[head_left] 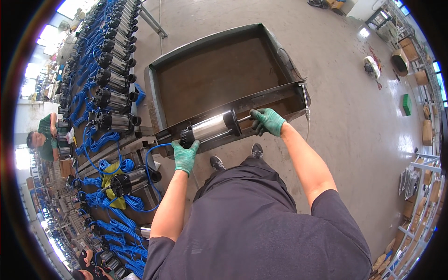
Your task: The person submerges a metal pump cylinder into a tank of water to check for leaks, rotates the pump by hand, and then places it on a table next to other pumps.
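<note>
A submersible pump (pixel 210 128) with a shiny steel body and black ends lies sideways over the near bar of a metal tank. My left hand (pixel 185 156), in a green glove, grips its black cable end from the near side. From that end a blue cable (pixel 156 147) runs off to the left. My right hand (pixel 268 122), also in a green glove, is closed around a short metal rod (pixel 244 118) at the pump's right black end. Whether the rod is fixed into the pump cannot be seen.
The tank (pixel 156 93) holds brownish water. Left of it, a long bench carries a row of similar pumps (pixel 114 100) with blue cable coils (pixel 123 233). A thin hose (pixel 308 114) hangs at the tank's right corner. Another person (pixel 46 133) is at the far left.
</note>
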A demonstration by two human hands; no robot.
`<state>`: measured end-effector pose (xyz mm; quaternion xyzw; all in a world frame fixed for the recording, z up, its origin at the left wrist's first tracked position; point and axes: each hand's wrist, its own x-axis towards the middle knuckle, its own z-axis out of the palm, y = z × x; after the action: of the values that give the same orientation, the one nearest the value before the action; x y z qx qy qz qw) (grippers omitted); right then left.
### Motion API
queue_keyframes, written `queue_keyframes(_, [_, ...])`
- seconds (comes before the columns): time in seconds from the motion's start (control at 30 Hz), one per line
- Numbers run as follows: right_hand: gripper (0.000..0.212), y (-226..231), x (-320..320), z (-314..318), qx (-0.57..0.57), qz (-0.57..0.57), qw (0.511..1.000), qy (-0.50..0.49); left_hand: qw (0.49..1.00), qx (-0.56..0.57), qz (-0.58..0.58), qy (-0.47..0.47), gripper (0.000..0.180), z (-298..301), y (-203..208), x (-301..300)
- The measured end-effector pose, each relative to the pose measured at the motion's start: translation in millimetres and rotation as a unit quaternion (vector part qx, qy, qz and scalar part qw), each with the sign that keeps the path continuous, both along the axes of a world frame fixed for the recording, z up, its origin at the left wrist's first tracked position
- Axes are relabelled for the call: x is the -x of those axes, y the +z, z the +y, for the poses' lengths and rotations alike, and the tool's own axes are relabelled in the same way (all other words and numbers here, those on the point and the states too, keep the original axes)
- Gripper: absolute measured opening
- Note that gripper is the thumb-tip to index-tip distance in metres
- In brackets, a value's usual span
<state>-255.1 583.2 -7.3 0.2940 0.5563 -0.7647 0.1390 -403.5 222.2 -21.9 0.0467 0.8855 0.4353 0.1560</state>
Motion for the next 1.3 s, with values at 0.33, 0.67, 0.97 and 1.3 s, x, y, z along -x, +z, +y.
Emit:
queue_keyframes(0.33, [0.038,-21,4,-30,-0.020,-0.021,0.991,-0.131,1.000,-0.021,-0.008,0.003,0.062,2,4,-1])
queue_keyframes(0.67, [0.062,24,20,-16,-0.129,-0.100,0.986,0.043,1.000,-0.016,-0.001,-0.005,0.064,4,13,-3])
queue_keyframes(0.97, [0.054,-76,19,-4,-0.504,0.025,0.856,0.112,1.000,-0.013,-0.007,-0.014,0.064,9,7,0])
queue_keyframes(1.3, [0.062,-3,-5,6,0.089,-0.014,0.996,0.017,1.000,-0.021,0.000,-0.008,0.061,1,0,-1])
